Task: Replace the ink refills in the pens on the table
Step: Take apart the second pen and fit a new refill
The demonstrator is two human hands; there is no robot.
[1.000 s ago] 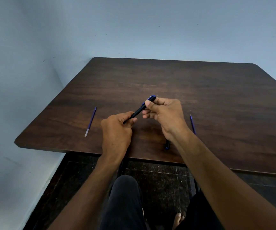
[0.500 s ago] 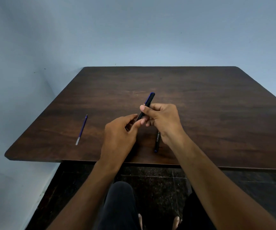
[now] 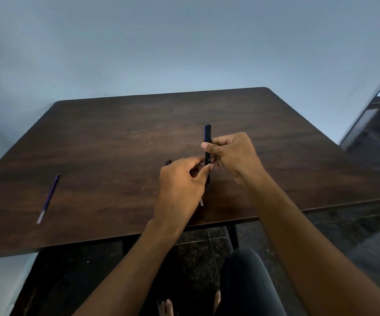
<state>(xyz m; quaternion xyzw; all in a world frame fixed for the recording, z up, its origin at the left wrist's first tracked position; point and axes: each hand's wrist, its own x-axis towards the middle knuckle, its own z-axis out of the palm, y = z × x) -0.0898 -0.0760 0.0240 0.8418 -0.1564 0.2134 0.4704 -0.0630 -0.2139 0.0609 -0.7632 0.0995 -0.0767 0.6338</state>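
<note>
While your right hand [image 3: 232,156] pinches the black pen [image 3: 208,142] upright between thumb and curled fingers, your left hand [image 3: 180,188] fingers [image 3: 204,171] pinch its lower end. Far left of your fingers, a blue refill [image 3: 48,198] lies on the bench [image 3: 116,137].

Black pen [image 3: 208,153] – dark brown wood-grain table [image 3: 120,142]

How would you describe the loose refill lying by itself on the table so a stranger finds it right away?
Start at the dark wooden table and go to its left side, well away from both hands. There lies the thin purple ink refill with a pale tip, flat on the wood. Unlike the thick black pen, nothing touches it.
</note>
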